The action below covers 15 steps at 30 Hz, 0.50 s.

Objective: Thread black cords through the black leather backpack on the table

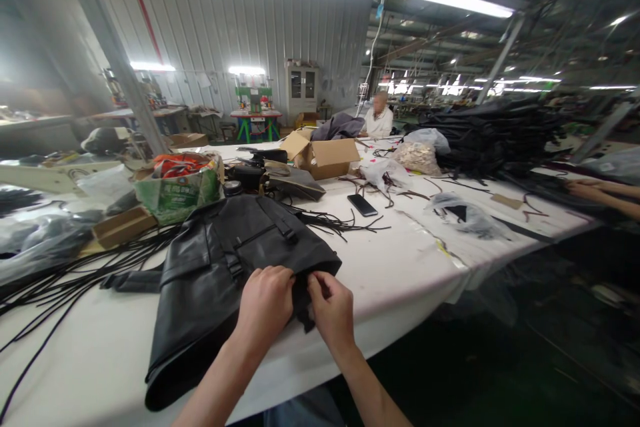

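A black leather-like backpack (pixel 200 280) with buckled straps lies on the white-covered table (pixel 390 267), close to its front edge. At the bag's right edge, my left hand (pixel 267 297) is closed with its fingers curled on the black material. Beside it my right hand (pixel 331 303) pinches at the same edge, thumb and fingertips together. A short dark strap end hangs down between the hands. What exactly the fingertips hold is partly hidden by the hands.
Black cords (pixel 120 253) spread left of and behind the bag. Behind it stand a green bag (pixel 177 197), an open cardboard box (pixel 330 157) and a phone (pixel 362 205). Plastic bags and a black pile (pixel 495 137) lie right. Another person's hands (pixel 595 191) are at far right; a person (pixel 379 121) sits behind.
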Each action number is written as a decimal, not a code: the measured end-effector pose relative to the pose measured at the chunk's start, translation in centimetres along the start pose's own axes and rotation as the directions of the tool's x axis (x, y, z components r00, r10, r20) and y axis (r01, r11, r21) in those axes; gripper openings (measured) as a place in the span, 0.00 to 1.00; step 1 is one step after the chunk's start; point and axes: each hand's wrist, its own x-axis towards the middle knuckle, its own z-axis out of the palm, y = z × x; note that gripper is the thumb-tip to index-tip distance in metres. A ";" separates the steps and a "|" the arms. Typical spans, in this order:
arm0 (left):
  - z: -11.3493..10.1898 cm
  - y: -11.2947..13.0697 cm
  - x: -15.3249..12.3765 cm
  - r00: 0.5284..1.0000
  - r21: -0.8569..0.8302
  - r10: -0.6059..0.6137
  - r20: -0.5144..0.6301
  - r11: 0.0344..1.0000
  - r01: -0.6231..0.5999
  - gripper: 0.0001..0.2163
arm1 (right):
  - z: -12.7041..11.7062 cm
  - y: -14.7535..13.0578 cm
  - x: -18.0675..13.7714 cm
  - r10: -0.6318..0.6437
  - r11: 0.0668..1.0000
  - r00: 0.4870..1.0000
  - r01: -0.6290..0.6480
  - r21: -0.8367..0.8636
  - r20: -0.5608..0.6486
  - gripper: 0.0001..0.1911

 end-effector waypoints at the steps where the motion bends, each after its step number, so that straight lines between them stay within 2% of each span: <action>1: 0.0 0.0 0.0 1.000 -0.001 -0.007 0.004 1.000 0.007 0.18 | 0.0 0.0 0.0 0.002 1.000 1.000 -0.002 0.001 0.003 0.21; 15: 0.5 -0.2 0.2 0.999 -0.033 -0.022 -0.026 0.999 0.022 0.17 | 0.7 0.3 0.4 0.051 0.999 0.999 -0.051 0.005 -0.003 0.22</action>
